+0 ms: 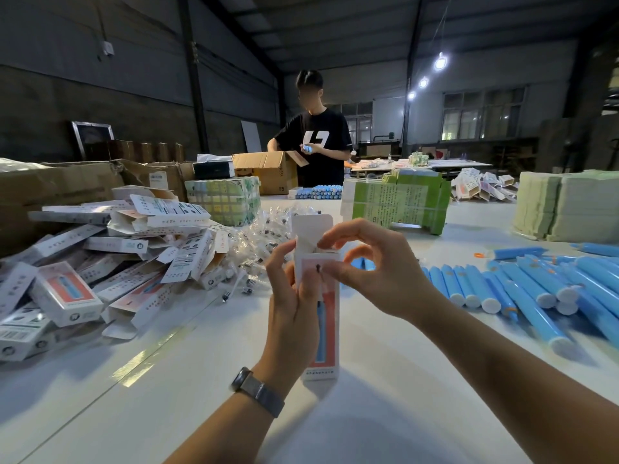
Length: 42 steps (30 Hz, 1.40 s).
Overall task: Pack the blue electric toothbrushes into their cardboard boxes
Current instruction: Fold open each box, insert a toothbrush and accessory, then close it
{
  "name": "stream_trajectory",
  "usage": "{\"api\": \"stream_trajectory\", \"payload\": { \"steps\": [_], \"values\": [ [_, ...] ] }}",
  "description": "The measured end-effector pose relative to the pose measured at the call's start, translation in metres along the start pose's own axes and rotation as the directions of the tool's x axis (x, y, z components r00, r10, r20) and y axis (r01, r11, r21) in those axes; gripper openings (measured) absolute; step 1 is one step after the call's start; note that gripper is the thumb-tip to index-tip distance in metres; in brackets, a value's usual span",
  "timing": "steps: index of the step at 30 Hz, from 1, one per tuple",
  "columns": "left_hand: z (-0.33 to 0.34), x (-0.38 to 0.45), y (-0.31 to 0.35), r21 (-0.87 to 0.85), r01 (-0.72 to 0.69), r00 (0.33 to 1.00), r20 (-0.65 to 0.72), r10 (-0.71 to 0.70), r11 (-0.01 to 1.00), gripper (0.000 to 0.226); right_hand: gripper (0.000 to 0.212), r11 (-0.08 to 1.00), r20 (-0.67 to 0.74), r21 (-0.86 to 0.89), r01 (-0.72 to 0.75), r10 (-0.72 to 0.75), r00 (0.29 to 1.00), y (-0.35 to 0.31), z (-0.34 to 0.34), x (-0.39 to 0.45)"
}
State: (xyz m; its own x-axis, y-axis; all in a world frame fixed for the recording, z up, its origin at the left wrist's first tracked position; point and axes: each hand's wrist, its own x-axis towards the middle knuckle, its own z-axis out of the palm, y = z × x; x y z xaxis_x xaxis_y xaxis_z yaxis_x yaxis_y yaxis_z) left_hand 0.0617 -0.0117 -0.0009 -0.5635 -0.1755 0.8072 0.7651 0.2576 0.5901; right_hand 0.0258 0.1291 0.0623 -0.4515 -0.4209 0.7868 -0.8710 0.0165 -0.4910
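While left hand (291, 296) grips one box (323, 316) | right hand (371, 272) pinches its top | toothbrushes (536, 289): uncountable heap

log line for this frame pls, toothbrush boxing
step: closing box top | left hand: holds cardboard box upright | right hand: pinches at box top | top flap: up | loose blue toothbrushes: right on table

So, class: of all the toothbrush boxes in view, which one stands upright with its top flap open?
The box held in the hands: left hand grips its side, right hand pinches its top edge. The other boxes lie heaped on the table.
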Motion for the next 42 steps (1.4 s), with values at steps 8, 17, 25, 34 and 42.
{"api": "stream_trajectory", "payload": {
  "steps": [8,17,25,34,42],
  "values": [
    [-0.002,0.0,0.001,0.006,-0.006,1.0,0.01,0.006,1.0,0.017,0.016,0.998,0.017,-0.05,-0.028,0.029,0.999,0.001,-0.002,0.001],
    [-0.003,0.001,0.001,-0.007,-0.005,1.0,0.01,0.005,1.0,0.011,0.046,0.993,-0.036,0.114,-0.024,0.029,0.999,-0.004,0.0,0.003],
    [-0.003,0.0,0.001,-0.013,-0.009,0.999,0.033,0.009,1.0,0.014,0.061,0.975,0.011,0.206,-0.082,0.081,0.997,-0.008,-0.003,0.007],
    [-0.003,0.0,0.004,0.011,0.008,0.999,0.032,-0.008,1.0,0.024,0.038,0.998,0.018,0.044,-0.041,0.04,0.999,-0.009,-0.001,0.008],
    [-0.003,-0.001,0.004,-0.002,0.011,0.999,0.047,-0.011,1.0,0.019,0.016,0.99,0.039,0.116,-0.075,0.071,0.997,-0.013,-0.002,0.007]
  ]
}}
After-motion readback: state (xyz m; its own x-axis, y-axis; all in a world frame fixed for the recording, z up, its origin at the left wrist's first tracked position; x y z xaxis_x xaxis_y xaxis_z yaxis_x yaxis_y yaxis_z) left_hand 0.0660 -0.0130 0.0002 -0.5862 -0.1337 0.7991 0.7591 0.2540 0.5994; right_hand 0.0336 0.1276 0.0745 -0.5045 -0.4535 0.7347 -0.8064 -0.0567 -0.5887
